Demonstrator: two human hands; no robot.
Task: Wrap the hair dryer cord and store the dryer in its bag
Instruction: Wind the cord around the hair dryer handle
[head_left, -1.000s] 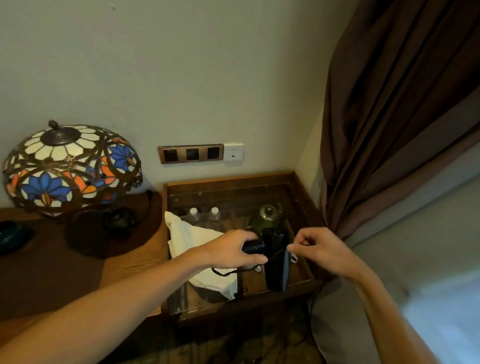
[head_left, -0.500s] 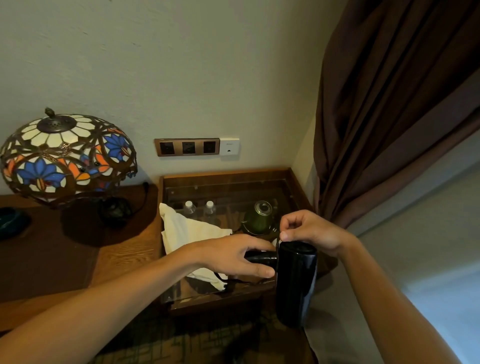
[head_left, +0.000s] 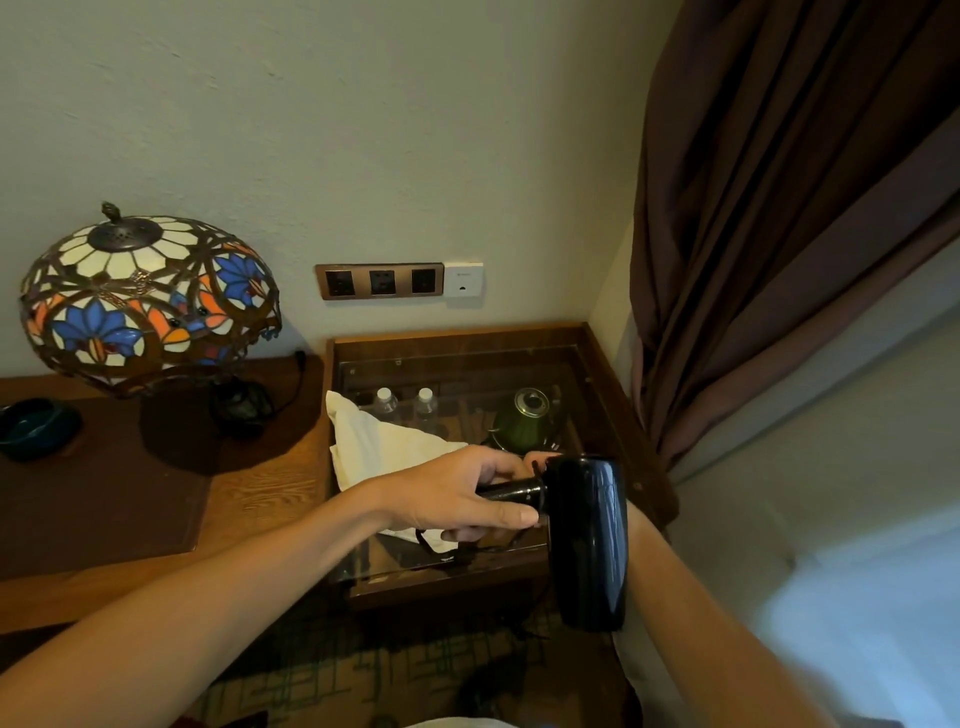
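**Dim corner with stained-glass lamp and brown curtain**

A plain pale wall (head_left: 322, 130) fills the upper half. On it sits a bronze outlet panel (head_left: 379, 281) with a small white plate (head_left: 463, 279) touching its right end. At left, a wooden desk (head_left: 270, 483) carries a stained-glass lamp (head_left: 148, 296) with blue and orange flowers, and a dark bowl (head_left: 36, 428) near the left edge. Beside the desk stands a glass-topped wooden cabinet (head_left: 457, 335); two water bottles (head_left: 405, 405) and a green kettle (head_left: 524, 423) show under the glass. A brown curtain (head_left: 779, 208) hangs at right. Patterned carpet (head_left: 332, 675) covers the floor.
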